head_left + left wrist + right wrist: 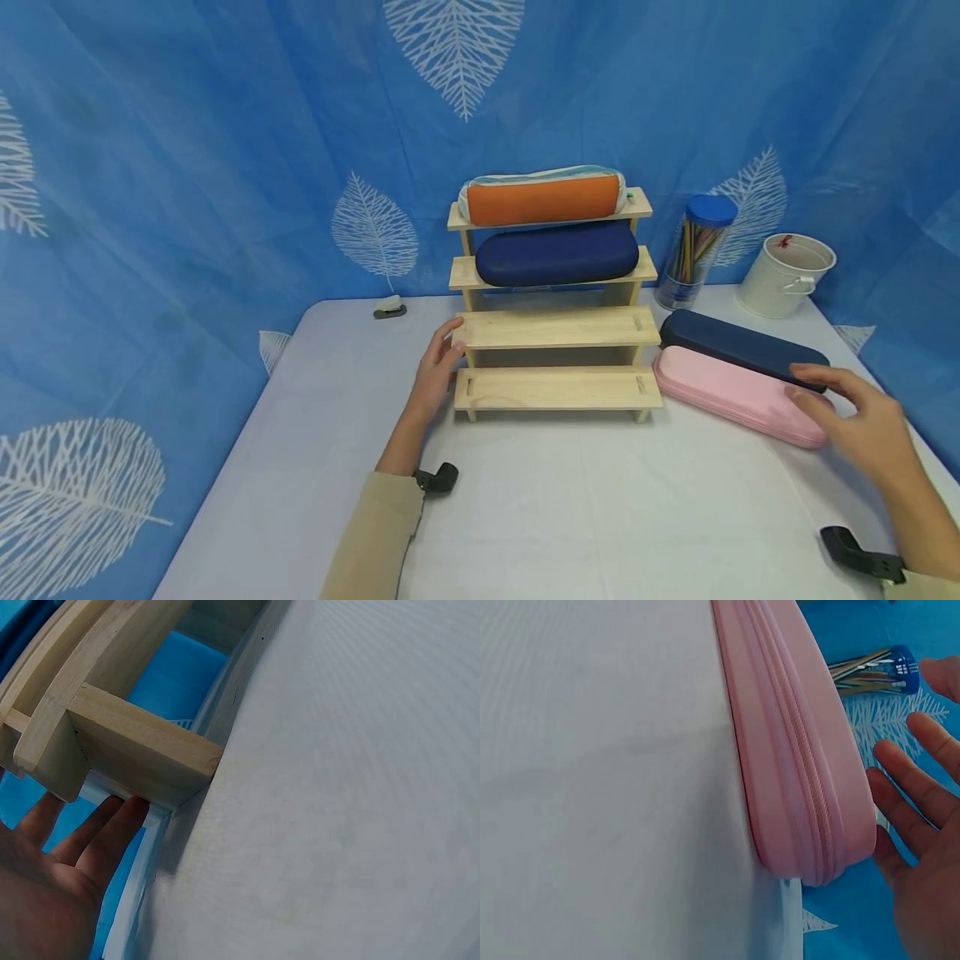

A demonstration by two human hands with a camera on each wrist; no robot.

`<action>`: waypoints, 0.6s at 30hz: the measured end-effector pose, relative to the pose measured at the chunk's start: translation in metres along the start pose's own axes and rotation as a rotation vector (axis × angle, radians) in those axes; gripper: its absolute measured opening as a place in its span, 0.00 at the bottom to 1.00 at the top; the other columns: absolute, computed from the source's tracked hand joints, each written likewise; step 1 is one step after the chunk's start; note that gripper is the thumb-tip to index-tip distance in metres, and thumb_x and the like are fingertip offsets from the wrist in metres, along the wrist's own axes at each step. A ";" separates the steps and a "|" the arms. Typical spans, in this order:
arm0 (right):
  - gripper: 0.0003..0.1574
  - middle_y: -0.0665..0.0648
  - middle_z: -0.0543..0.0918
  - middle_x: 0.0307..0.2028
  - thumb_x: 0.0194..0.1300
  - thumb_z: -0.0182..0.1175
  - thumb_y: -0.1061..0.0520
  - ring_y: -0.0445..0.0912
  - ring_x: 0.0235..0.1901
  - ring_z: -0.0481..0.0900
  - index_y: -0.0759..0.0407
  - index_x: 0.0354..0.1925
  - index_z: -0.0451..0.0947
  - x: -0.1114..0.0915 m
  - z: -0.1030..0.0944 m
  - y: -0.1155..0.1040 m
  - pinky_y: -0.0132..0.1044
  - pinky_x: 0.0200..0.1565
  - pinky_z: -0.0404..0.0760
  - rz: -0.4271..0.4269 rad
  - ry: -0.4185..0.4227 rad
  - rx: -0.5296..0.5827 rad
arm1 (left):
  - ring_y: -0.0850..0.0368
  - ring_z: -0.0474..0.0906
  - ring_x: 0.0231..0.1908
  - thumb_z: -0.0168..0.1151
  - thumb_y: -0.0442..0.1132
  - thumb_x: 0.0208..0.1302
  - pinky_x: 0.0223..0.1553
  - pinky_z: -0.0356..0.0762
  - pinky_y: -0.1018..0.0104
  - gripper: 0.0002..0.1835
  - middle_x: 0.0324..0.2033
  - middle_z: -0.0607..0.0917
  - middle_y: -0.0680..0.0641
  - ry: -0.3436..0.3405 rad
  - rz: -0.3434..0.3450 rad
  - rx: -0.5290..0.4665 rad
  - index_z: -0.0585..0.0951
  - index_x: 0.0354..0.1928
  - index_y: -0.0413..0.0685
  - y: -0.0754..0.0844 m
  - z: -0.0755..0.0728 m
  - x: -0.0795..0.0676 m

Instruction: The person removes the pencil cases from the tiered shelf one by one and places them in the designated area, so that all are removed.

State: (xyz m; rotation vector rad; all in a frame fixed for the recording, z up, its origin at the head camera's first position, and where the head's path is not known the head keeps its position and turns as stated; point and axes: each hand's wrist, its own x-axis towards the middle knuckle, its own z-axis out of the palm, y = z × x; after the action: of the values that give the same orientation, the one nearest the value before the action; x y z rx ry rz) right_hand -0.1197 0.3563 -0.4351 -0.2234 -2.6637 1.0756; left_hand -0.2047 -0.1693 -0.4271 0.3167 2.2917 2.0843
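Observation:
A tiered wooden shelf (555, 327) stands at the middle back of the table. My left hand (437, 367) rests against the left end of its second-lowest tier; in the left wrist view the extended fingers (112, 832) meet the wooden side. A pink zippered case (738, 392) lies to the right of the shelf, with a navy case (742, 343) behind it. Over the right ends of these cases hovers my right hand (862, 417), fingers spread and holding nothing. The right wrist view shows it beside the end of the pink case.
On the top tier sits an orange, white and blue pouch (543, 200); a dark blue case (558, 252) lies below it. Behind the cases stand a blue-lidded jar of pencils (697, 250) and a white bucket (783, 275). A stapler (389, 308) lies at back left.

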 end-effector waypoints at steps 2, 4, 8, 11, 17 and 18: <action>0.29 0.49 0.75 0.57 0.67 0.60 0.47 0.36 0.61 0.64 0.61 0.60 0.72 0.000 0.001 -0.001 0.35 0.64 0.60 -0.043 0.010 0.008 | 0.43 0.67 0.61 0.48 0.47 0.75 0.53 0.70 0.41 0.25 0.67 0.65 0.43 -0.004 -0.001 -0.005 0.62 0.71 0.60 -0.001 0.001 -0.001; 0.27 0.43 0.75 0.52 0.67 0.61 0.49 0.28 0.52 0.66 0.60 0.60 0.73 0.001 0.002 -0.002 0.18 0.54 0.61 -0.080 0.011 0.034 | 0.43 0.68 0.61 0.48 0.47 0.75 0.53 0.70 0.41 0.25 0.66 0.66 0.42 -0.005 0.000 -0.014 0.62 0.71 0.60 0.000 0.001 -0.001; 0.24 0.46 0.76 0.48 0.67 0.61 0.50 0.25 0.46 0.68 0.57 0.58 0.74 0.003 0.005 -0.006 0.10 0.41 0.63 -0.105 -0.037 0.086 | 0.44 0.68 0.61 0.49 0.47 0.75 0.53 0.70 0.41 0.25 0.66 0.67 0.42 0.004 -0.009 -0.009 0.62 0.71 0.60 0.000 0.001 -0.002; 0.24 0.53 0.77 0.49 0.68 0.60 0.48 0.25 0.46 0.68 0.55 0.58 0.73 0.003 0.008 -0.010 0.10 0.40 0.64 -0.111 -0.071 0.090 | 0.43 0.68 0.61 0.49 0.47 0.75 0.52 0.71 0.42 0.25 0.66 0.67 0.42 0.009 -0.016 -0.003 0.62 0.71 0.60 -0.001 0.001 -0.004; 0.23 0.55 0.77 0.50 0.68 0.60 0.47 0.28 0.47 0.69 0.53 0.58 0.74 0.005 0.015 -0.017 0.11 0.40 0.64 -0.128 -0.088 0.094 | 0.43 0.68 0.61 0.49 0.47 0.75 0.52 0.71 0.41 0.25 0.66 0.66 0.41 0.008 -0.007 -0.013 0.62 0.71 0.59 0.000 0.002 -0.003; 0.23 0.55 0.77 0.50 0.68 0.59 0.47 0.28 0.47 0.68 0.53 0.58 0.74 0.005 0.015 -0.018 0.11 0.40 0.64 -0.120 -0.093 0.090 | 0.43 0.68 0.61 0.49 0.47 0.74 0.53 0.71 0.41 0.25 0.66 0.66 0.42 0.007 -0.007 -0.015 0.62 0.71 0.59 0.000 0.002 -0.002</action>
State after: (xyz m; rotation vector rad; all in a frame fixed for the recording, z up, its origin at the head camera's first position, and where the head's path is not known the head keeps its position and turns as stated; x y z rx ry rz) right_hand -0.1298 0.3345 -0.4323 0.0042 -2.6623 1.1905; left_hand -0.2020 -0.1679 -0.4276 0.3009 2.2764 2.1019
